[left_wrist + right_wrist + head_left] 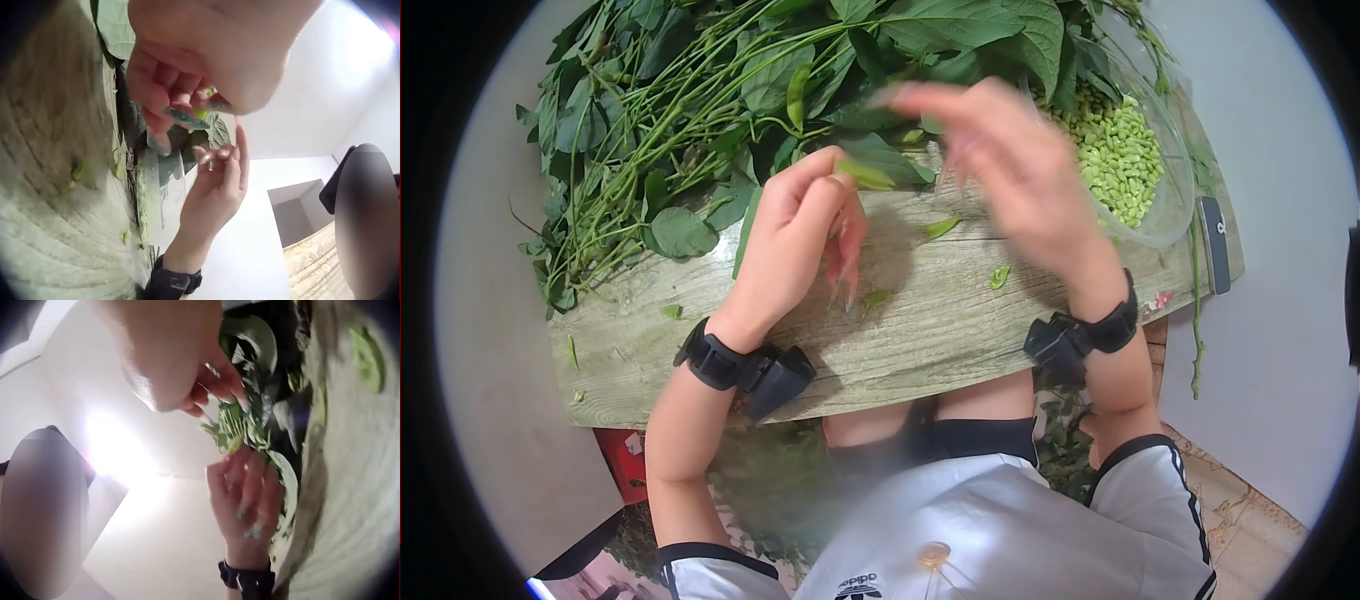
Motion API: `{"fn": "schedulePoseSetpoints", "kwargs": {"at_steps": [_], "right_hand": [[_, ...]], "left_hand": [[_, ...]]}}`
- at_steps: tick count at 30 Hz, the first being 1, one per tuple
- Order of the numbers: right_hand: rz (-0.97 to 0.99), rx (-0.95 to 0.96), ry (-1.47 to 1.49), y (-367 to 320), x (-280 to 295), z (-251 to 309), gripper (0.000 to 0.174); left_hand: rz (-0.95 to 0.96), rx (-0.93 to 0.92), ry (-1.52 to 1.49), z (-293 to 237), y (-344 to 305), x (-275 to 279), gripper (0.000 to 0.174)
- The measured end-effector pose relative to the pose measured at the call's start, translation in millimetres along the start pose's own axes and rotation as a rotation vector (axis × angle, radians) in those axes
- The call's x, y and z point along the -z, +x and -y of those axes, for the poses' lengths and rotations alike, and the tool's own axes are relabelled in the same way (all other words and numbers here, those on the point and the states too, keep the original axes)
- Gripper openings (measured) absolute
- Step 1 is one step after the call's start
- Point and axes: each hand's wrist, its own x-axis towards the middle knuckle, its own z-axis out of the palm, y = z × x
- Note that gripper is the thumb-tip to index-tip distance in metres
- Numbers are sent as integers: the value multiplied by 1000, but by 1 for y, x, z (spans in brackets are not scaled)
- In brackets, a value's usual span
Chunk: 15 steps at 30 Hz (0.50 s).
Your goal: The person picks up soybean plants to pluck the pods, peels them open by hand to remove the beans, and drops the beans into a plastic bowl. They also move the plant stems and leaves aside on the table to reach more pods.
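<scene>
My left hand [800,225] hovers over the wooden table [920,340] and pinches a green pod [866,176] between thumb and curled fingers. In the left wrist view the left hand [181,81] fills the top, with the pod [201,114] at its fingertips. My right hand [1000,160] is blurred, raised just right of the pod, its fingers loosely extended and holding nothing that I can see. The right wrist view shows the right hand [181,369] above the left hand [250,487], which holds the pod [234,445].
A big pile of leafy bean stalks [670,110] covers the far left of the table. A clear bowl [1175,200] of shelled green beans [1115,150] stands at the far right, a dark phone [1216,243] beside it. Pod scraps [941,228] lie on the wood.
</scene>
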Motion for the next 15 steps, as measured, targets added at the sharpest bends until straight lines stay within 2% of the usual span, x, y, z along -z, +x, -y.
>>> {"fn": "schedulePoseSetpoints", "kwargs": {"at_steps": [1, 2, 3, 4, 6, 7, 9, 11, 13, 15], "right_hand": [[-226, -21, -6, 1, 7, 1, 33], [-404, 88, -152, 5, 21, -5, 36], [-586, 74, -180, 4, 33, -5, 34], [-721, 7, -403, 1, 43, 0, 30], [-870, 159, -472, 0, 57, -3, 29], [-870, 161, -471, -3, 62, -6, 29], [-847, 16, -549, -9, 69, -10, 32], [-894, 11, -648, -8, 68, -14, 31], [-938, 8, -740, -7, 66, -15, 32], [-933, -4, -716, -6, 65, -14, 35]], "left_hand": [[72, -29, 110, -2, -1, 2, 16], [145, -59, 221, -4, -2, 3, 15], [144, -58, 224, -6, -4, 1, 15], [234, -10, 270, -9, -8, -2, 17], [414, 71, 336, -9, -9, -2, 16], [412, 70, 336, -10, -8, -3, 16], [450, 120, 398, -11, -8, -9, 14], [465, 190, 507, -16, -4, -8, 13], [462, -117, 650, -7, -2, -4, 12], [400, -175, 648, -9, -3, -1, 16]]}}
